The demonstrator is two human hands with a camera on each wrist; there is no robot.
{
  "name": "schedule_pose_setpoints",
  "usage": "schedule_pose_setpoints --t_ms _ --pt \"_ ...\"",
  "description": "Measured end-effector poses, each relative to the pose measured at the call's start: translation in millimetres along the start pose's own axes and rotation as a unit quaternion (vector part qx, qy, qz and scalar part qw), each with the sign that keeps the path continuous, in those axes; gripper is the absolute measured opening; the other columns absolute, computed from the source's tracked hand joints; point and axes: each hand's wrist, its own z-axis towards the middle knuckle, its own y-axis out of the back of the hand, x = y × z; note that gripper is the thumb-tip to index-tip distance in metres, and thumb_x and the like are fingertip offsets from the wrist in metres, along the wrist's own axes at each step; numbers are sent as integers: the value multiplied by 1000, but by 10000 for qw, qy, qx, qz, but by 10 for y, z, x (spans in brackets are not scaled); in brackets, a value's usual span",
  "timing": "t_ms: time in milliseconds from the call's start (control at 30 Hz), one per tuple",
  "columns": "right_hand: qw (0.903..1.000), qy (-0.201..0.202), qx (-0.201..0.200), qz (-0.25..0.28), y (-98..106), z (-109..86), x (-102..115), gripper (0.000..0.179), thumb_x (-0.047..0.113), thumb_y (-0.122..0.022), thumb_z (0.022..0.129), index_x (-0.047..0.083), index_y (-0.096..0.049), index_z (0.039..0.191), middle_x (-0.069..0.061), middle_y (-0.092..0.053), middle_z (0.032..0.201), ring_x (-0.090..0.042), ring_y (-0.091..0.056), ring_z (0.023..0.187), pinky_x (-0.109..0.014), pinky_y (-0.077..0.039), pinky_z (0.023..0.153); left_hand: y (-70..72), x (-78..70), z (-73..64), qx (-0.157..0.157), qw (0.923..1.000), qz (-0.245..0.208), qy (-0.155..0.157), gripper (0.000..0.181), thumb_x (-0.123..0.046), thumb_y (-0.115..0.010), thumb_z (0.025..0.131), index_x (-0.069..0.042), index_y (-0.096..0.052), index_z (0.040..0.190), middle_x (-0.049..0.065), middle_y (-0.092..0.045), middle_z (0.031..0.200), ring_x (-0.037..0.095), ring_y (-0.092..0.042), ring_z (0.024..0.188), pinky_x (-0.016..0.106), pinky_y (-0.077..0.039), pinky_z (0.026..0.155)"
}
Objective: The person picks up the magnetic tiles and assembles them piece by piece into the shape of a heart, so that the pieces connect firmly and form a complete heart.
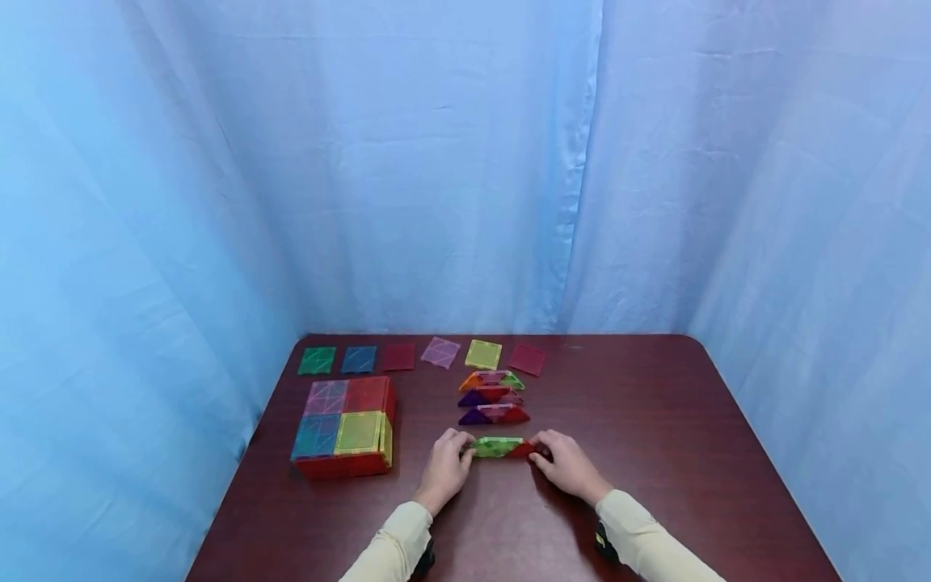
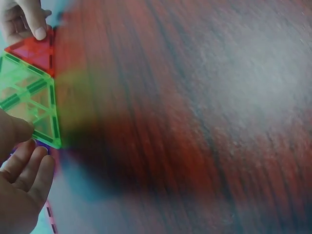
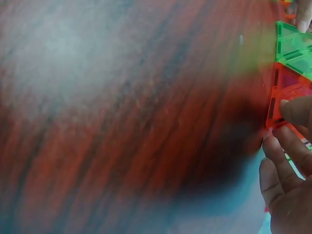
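Centrally, one strip of green and red tiles (image 1: pixel 499 447), pinched by the left hand (image 1: pixel 445 467) at its left end and the right hand (image 1: pixel 570 466) at its right, was apparently being positioned near three farther strips (image 1: pixel 489 394); next, a level release seemed needed.

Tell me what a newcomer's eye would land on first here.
Probably the green-and-red strip of translucent triangular tiles near the front, pinched at its green end by the left hand and its red end by the right hand. Next, the chunky block of square tiles on the table's left, its top purple, red, blue and yellow. Behind everything, pale blue curtains fill the head view.
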Motion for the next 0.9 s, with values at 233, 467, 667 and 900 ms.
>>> schedule_pose_setpoints --t_ms 233,467,667,900 --pt "9995 105 -232 -188 -65 94 25 13 12 -77 89 18 -72 99 8 -64 90 -6 -58 78 -27 -52 69 12 32 21 -91 9997 190 76 12 -2 -77 86 -6 -73 96 9 -65 91 20 -66 80 32 -57 72" --pt "9997 -131 -160 -143 -68 103 44 17 8 -76 89 18 -72 101 7 -64 91 -7 -59 79 -27 -52 71 -14 -6 27 21 9991 397 174 13 -17 -75 92 -11 -73 104 5 -66 97 21 -65 89 37 -58 77" --pt "9976 -138 -385 -561 25 93 -6 32 -1 -64 81 15 -67 109 1 -67 98 -15 -63 85 -37 -54 76 -48 -19 27 -5 9997 257 39 13 -19 -72 95 -12 -72 105 5 -67 98 20 -64 91 37 -56 79" --pt "9934 -460 -430 -959 273 440 -253 37 2 -61 87 4 -63 124 -14 -65 119 -34 -63 106 -55 -51 92 -59 -4 55 -93 9989 178 -423 12 -15 -72 94 -11 -72 106 3 -69 98 18 -67 91 36 -56 80"
